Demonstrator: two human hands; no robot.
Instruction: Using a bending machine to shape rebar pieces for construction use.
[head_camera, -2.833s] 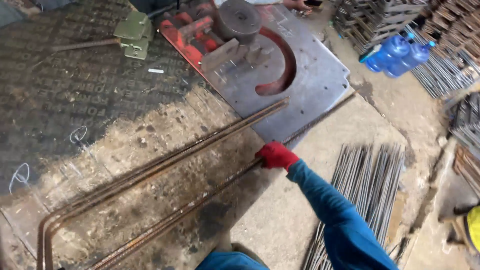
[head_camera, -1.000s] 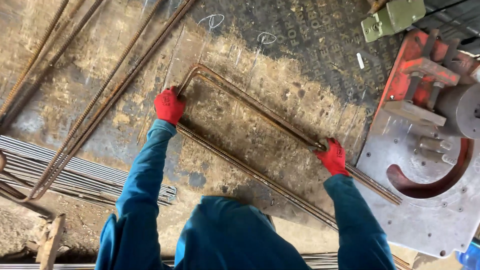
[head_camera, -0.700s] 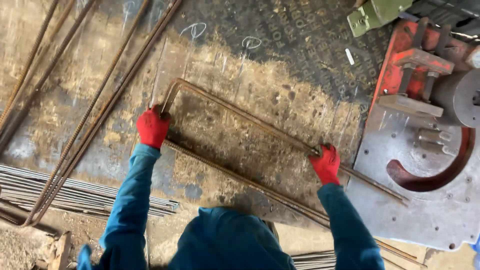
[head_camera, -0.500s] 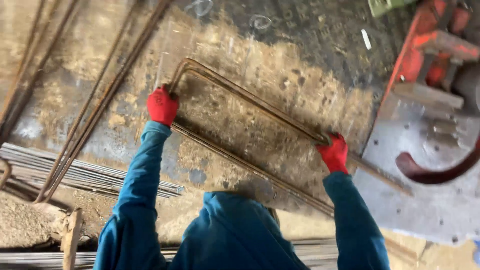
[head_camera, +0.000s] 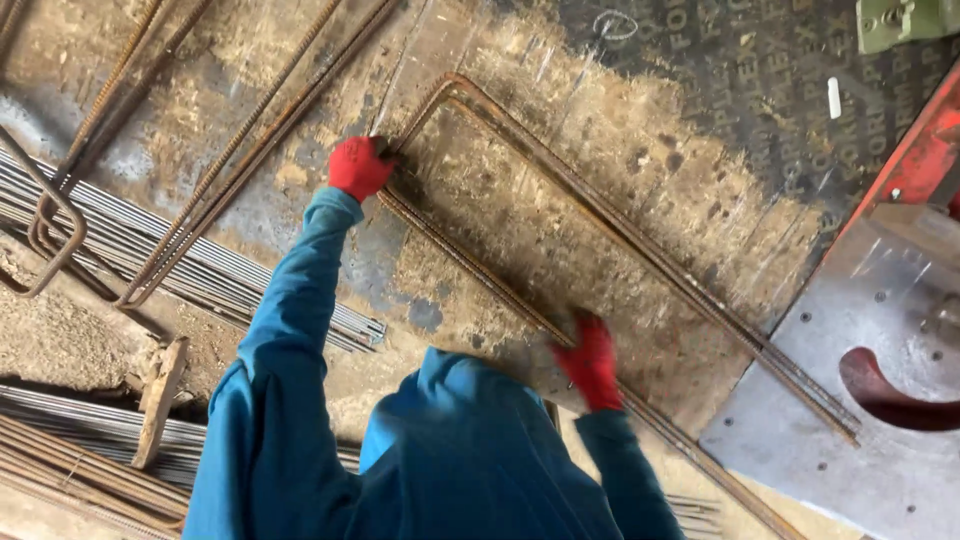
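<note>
Gripping the short bent end of a rusty U-shaped bar (head_camera: 620, 225), the left hand (head_camera: 360, 166) in its red glove is closed around the steel right at the corner nearest the body. The right hand (head_camera: 592, 362), also gloved in red and blurred, rests on the near leg of the same bar; its fingers look curled over the steel, though the blur makes it hard to tell how firmly it grips.

The bar lies flat on the worn bench (head_camera: 560, 180). Its two long legs run side by side, with the long axis going from about ten o'clock to four o'clock. The closed bend sits at the ten o'clock end, beside the left hand, and the open ends point toward four o'clock, where the far leg reaches onto the grey steel plate (head_camera: 880, 400) of the bending machine with its red frame (head_camera: 905, 160).

From the right hand, the free ends lie on toward four o'clock, so that hand is nearer the machine, while the left is nearer the bend.

Straight bars (head_camera: 250, 150) lie at nine to eleven o'clock of the left hand, well apart from the bent one.
</note>
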